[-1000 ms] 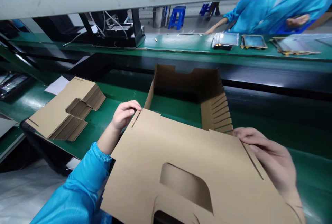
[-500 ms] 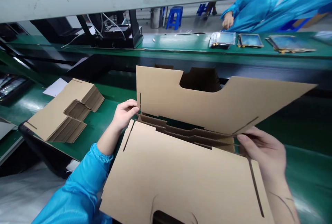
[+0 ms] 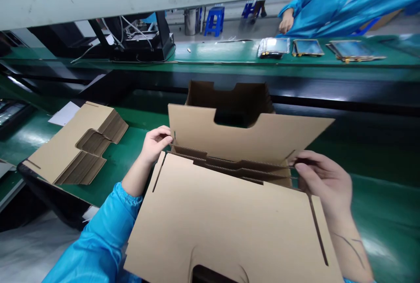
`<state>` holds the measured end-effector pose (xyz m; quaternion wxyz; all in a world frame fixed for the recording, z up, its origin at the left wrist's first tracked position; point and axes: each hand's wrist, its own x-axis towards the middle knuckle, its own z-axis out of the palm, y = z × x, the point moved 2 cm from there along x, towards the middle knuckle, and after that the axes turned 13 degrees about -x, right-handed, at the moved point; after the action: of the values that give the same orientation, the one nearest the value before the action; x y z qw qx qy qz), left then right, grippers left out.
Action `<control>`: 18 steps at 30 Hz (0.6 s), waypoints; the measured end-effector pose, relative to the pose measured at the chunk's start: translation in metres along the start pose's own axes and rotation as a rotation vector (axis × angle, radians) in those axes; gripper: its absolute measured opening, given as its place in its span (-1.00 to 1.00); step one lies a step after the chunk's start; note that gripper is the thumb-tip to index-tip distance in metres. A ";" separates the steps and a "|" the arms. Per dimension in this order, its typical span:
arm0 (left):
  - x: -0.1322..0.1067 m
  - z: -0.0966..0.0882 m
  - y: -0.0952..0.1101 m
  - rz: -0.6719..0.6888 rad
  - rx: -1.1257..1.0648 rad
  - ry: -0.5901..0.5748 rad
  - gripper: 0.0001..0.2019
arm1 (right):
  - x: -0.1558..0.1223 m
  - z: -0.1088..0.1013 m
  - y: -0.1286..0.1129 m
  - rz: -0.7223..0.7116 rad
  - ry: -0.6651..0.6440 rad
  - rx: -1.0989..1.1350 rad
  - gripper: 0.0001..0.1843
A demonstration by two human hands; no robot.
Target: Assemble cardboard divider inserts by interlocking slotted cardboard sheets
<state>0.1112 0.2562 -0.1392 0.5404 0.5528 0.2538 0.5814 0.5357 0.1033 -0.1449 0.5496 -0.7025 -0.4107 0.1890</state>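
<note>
Currently we hold the notched cardboard panel (image 3: 243,138) nearly upright above the flat sheet stack (image 3: 229,226), in front of the slotted carton (image 3: 229,92) on the green surface (image 3: 126,149). Its long axis runs left to right between both hands. Our left hand (image 3: 154,143) closes its grip on the left edge beside a slit. Our right hand (image 3: 323,182) pinches the lower right corner. Both hands are equally near.

One camera only, worn on the person's head, faces forward and steeply down. It is close above the left hand (image 3: 156,142), right hand (image 3: 323,182) and the cardboard panel (image 3: 203,134) between them, looking across the near table (image 3: 129,158) toward a far belt (image 3: 229,52)
</note>
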 end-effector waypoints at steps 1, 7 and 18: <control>-0.001 0.000 0.001 -0.009 0.006 0.002 -0.60 | 0.000 0.000 0.001 0.017 -0.004 0.022 -0.47; -0.002 0.002 0.007 -0.009 0.095 0.027 -0.58 | 0.004 0.001 0.003 0.033 -0.012 0.037 -0.49; -0.003 -0.007 0.005 0.092 0.272 0.162 -0.56 | 0.008 0.005 0.001 -0.137 -0.017 -0.035 -0.47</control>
<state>0.1024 0.2542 -0.1378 0.4114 0.5831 0.3473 0.6084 0.5372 0.1128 -0.1458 0.5454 -0.6806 -0.4657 0.1497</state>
